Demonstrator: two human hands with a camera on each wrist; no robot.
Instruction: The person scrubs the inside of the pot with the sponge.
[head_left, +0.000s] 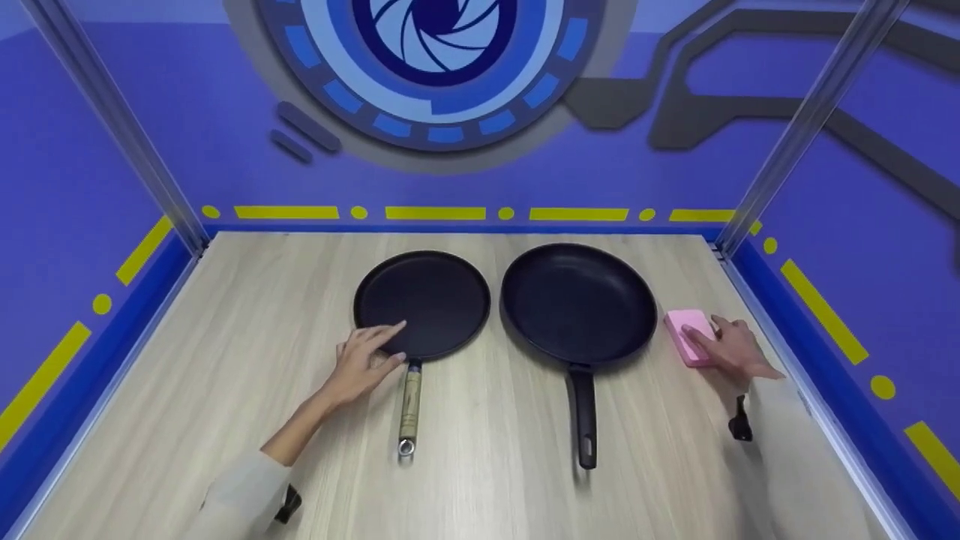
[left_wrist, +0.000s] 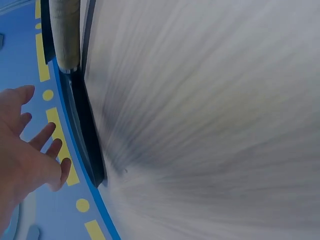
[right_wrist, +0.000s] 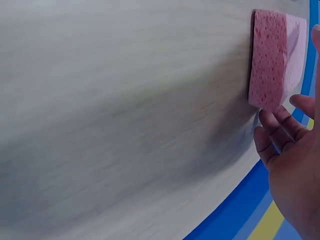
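A flat black crepe pan lies on the table, its patterned handle pointing toward me. My left hand reaches over the pan's near left rim, fingers spread and nothing held; the left wrist view shows these fingers apart from the pan's side. At the right lies a pink sponge, flat on the table. My right hand is at its right side, with the thumb overlapping the top in the head view. Seen from the right wrist, the loosely bent fingers are beside the sponge, not gripping it.
A deeper black frying pan stands between the crepe pan and the sponge, its black handle toward me. The wooden table is bounded by blue panels at the back and sides, with metal posts at the back corners.
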